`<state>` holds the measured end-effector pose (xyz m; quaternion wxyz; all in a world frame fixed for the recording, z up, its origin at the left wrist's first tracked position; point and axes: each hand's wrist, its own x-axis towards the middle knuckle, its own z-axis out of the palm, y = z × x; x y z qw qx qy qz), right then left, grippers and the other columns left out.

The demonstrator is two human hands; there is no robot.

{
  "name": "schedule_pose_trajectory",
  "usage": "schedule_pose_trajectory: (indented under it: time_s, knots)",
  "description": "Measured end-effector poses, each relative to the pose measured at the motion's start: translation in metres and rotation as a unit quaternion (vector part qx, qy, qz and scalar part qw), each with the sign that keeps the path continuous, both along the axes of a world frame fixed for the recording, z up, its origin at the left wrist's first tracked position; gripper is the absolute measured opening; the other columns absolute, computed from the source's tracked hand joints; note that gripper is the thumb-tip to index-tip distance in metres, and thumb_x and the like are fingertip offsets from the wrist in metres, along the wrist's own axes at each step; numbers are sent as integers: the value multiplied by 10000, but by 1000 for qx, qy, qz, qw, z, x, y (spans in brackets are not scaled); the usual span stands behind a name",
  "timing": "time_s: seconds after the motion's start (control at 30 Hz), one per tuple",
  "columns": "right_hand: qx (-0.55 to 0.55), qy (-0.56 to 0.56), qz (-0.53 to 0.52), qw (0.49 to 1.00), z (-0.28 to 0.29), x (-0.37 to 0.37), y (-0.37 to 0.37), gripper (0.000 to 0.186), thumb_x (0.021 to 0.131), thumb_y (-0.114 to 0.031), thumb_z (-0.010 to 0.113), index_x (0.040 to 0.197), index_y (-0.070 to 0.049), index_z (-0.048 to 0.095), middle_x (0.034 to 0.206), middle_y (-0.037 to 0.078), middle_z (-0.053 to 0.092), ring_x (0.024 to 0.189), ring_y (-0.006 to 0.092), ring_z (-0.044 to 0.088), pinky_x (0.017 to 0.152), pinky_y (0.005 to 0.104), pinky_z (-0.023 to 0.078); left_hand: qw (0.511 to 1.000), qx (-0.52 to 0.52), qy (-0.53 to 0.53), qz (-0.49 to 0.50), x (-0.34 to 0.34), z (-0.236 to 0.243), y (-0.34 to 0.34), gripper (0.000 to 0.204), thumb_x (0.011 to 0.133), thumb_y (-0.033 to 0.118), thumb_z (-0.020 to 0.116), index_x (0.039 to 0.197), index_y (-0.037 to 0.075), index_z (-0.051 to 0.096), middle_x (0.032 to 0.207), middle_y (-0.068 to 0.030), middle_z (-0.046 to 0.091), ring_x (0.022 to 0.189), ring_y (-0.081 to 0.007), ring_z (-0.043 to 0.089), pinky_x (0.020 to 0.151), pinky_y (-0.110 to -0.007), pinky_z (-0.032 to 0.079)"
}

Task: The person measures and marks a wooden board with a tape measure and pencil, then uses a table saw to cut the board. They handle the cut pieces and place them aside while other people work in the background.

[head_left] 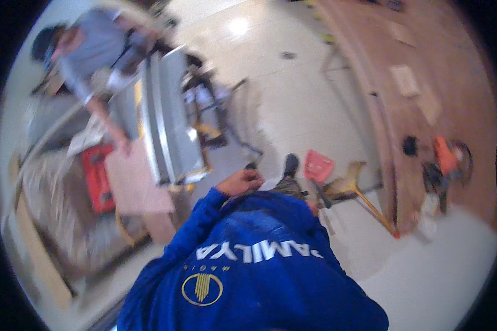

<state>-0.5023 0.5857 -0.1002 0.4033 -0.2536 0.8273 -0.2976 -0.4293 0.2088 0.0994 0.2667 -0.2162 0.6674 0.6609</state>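
Observation:
My left hand [243, 182], in a blue sleeve, is held in front of my waist with its fingers curled; whether anything small is in it I cannot make out. My right hand [313, 206] shows only partly beside my blue top, its fingers hidden. Below me are my dark shoes [290, 168]. Just right of them a red dustpan [317, 165] and a yellow-handled broom [364, 198] lie on the tiled floor. Ahead of my left hand is a long grey metal piece [168, 121] on a cluttered stand.
At left, a person [96, 49] bends with a hand on a pinkish board [135, 174] beside a red case [94, 201] and a bagged bundle [49, 204]. A long brown worktable [431, 66] along the right holds an orange tool [444, 154].

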Motion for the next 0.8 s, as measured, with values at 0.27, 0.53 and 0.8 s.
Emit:
schedule_pose_trajectory:
  time_s: [0.27, 0.53, 0.8]
  knots:
    - [189, 17, 141, 972, -2, -28, 13, 424, 915, -342, 589, 1245, -84, 654, 1144, 235, 684, 1083, 426, 637, 926, 476, 496, 979, -32, -129, 153, 82, 18, 2, 264, 989, 236, 640, 1144, 26, 683, 1008, -67, 722, 903, -154, 664, 827, -315, 522]
    - [-115, -218, 106, 963, 74, -47, 28, 372, 932, -241, 617, 1255, -57, 641, 1108, 193, 699, 1042, 342, 655, 909, 406, 505, 951, -41, -206, 226, 167, -2, 15, 286, 983, 225, 640, 1106, -31, 678, 962, -125, 722, 888, -197, 680, 783, -332, 561]
    - [13, 21, 187, 982, 153, -111, -80, 346, 873, -181, 656, 1207, -92, 683, 1054, 192, 702, 933, 359, 680, 789, 422, 543, 929, -73, -159, 327, 217, 37, 3, 250, 1001, 211, 623, 1090, -17, 676, 935, -94, 699, 898, -170, 673, 797, -322, 552]
